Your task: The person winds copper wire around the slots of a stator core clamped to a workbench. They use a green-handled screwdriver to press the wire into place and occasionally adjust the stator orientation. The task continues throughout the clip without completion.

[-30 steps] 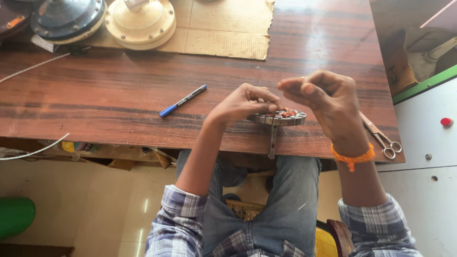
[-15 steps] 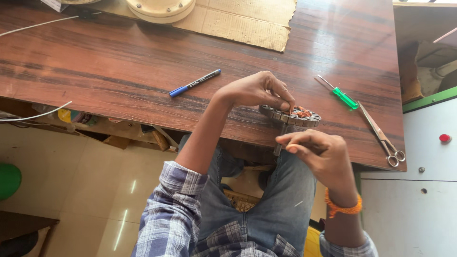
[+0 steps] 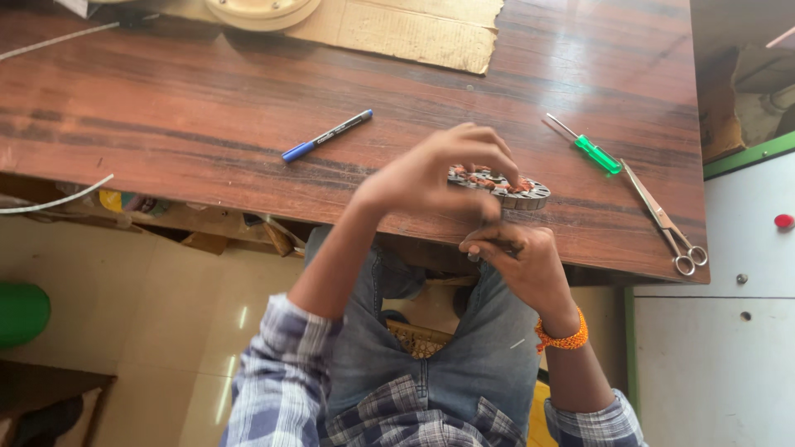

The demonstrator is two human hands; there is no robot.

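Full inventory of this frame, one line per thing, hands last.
table: 1, reddish-brown wood, fills top
stator: 1, grey metal with copper windings, near table edge
pen: 1, blue and black, centre-left of table
screwdriver: 1, green handle, right of stator
scissors: 1, steel, right table edge
cardboard: 1, tan, top of table
cream disc: 1, on cardboard, cut off
left hand: on stator
right hand: below table edge, orange wristband; grip unclear

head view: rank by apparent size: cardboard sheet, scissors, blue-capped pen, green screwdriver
1. cardboard sheet, largest by far, though cut off by the frame's top edge.
2. scissors.
3. blue-capped pen, close to the scissors in length; that order is unsure.
4. green screwdriver, smallest.
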